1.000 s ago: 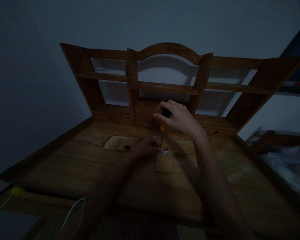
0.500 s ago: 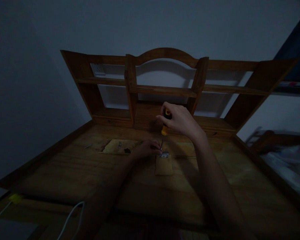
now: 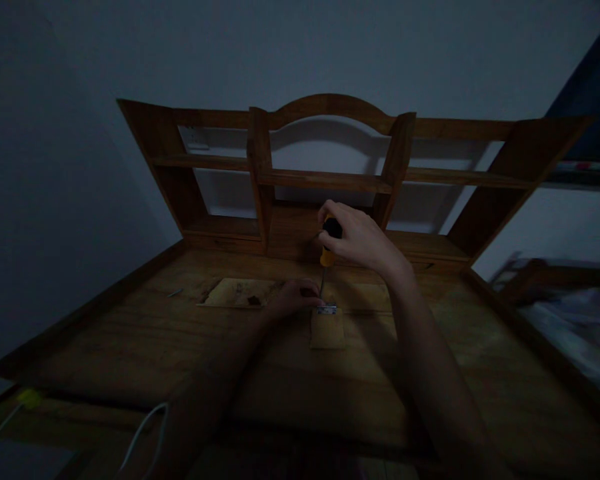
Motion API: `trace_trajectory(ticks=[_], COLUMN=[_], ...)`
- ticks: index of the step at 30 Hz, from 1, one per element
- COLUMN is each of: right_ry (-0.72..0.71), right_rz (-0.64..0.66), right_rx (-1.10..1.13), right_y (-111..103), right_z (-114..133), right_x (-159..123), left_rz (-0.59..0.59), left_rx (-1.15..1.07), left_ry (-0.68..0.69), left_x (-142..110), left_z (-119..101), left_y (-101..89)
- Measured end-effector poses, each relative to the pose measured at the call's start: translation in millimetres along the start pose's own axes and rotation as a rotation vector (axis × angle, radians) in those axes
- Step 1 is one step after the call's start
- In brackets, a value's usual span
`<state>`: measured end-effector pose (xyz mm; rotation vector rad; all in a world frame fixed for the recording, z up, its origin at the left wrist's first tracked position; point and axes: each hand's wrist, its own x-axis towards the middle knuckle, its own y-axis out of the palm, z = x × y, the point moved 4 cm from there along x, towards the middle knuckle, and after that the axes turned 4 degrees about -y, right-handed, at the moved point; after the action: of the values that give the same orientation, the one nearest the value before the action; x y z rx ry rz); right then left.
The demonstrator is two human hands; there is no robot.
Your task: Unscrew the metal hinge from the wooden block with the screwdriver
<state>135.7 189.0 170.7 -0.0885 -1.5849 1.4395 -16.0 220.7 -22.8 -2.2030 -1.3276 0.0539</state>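
My right hand [image 3: 360, 239] is wrapped round the black and orange handle of a screwdriver [image 3: 327, 257], which stands nearly upright. Its thin shaft points down onto a small metal hinge [image 3: 327, 309] lying on the wooden desk top [image 3: 180, 347]. My left hand [image 3: 294, 298] rests on the desk just left of the hinge, fingertips pinched against the lower end of the shaft. A small pale wooden piece [image 3: 327, 329] lies directly in front of the hinge. The scene is very dim.
A wooden shelf unit [image 3: 330, 177] with an arched middle stands at the back of the desk against the wall. A pale recessed patch [image 3: 240, 292] lies left of my hands. White cables [image 3: 140, 427] run at the lower left. Blurred furniture [image 3: 555, 287] is at the right.
My right hand has turned slightly on the screwdriver handle, fingers shifting round it. The left hand and hinge stay in place. The view has shifted a little.
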Motion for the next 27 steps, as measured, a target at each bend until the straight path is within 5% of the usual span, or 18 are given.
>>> trace_trajectory(ticks=[16,27], right_ry=[-0.022,-0.033], right_rz=[-0.080,-0.391], right_rx=[0.058,-0.011], right_y=[-6.4,-32.0], right_z=[2.3,2.6], right_x=[0.2,0.1], left_rz=[-0.113,-0.462], left_rx=[0.027,0.114], left_ry=[-0.085,-0.024], left_x=[-0.5,6.8], left_z=[13.4,6.6], left_y=[-2.3,-43.4])
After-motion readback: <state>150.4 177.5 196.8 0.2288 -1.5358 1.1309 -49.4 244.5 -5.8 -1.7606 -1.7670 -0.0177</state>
